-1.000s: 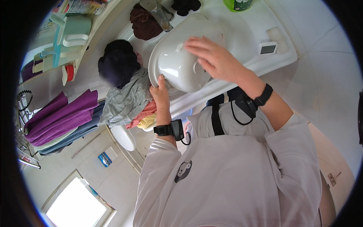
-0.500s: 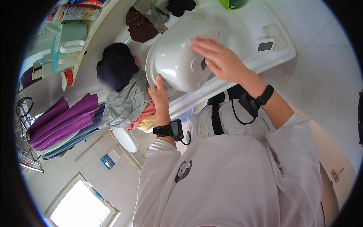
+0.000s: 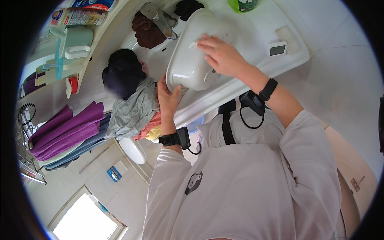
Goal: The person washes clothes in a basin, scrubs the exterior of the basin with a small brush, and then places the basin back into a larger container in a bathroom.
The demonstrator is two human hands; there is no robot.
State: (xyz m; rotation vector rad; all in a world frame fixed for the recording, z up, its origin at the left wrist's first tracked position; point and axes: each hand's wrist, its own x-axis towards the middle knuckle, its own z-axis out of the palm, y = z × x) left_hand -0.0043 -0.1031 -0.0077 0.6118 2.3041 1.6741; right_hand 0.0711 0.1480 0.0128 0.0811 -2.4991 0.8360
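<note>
A white plastic basin (image 3: 200, 52) is tilted on its side in the white sink (image 3: 256, 32), its outer wall facing me. My left hand (image 3: 168, 97) grips the basin's rim at the lower left, thumb on the outside; its other fingers are partly hidden. Against the outer wall lies my right hand (image 3: 225, 56), fingers stretched out and touching the surface. Next to my left hand are a grey cloth (image 3: 134, 108) and a dark garment (image 3: 123, 72), piled on the sink's left side. Beyond the basin, a brown cloth (image 3: 146, 32) sits under the metal faucet (image 3: 158, 20).
A small white device with a display (image 3: 277, 49) rests on the right ledge. At the far edge stand a green bottle (image 3: 243, 5) and a black cloth (image 3: 188, 9). On the left, a shelf holds a green cup (image 3: 78, 38); purple towels (image 3: 68, 130) hang below.
The basin has turned more upright, its lower part shifting right. My right hand has slid slightly left and up over its wall. My left hand's grip on the rim has changed.
</note>
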